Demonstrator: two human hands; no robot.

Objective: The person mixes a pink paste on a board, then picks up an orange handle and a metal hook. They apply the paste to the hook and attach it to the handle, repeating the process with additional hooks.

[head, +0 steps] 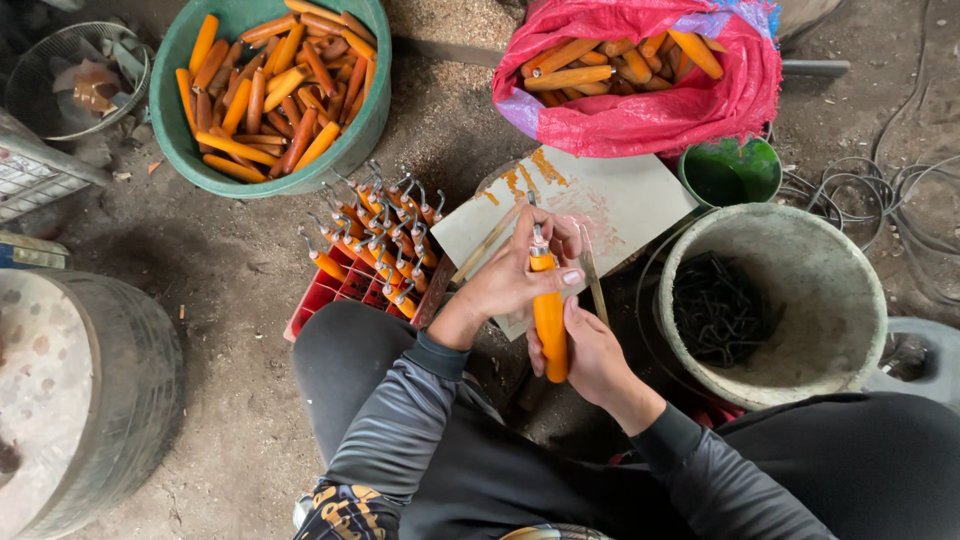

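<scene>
The hands (550, 310) hide much of the orange handle (549, 318).

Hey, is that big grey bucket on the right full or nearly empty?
Nearly empty. The grey bucket shows bare inner wall most of the way down, with only a shallow heap of dark metal hooks at the bottom.

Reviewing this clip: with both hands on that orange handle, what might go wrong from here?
1. The left hand pinches the metal end of the orange handle; a slip might nick the fingertips.
2. The right hand grips only the handle's lower part, so it may twist loose.
3. The finished tools stand crowded in the red crate beside the knee; a bump might tip them.
</scene>
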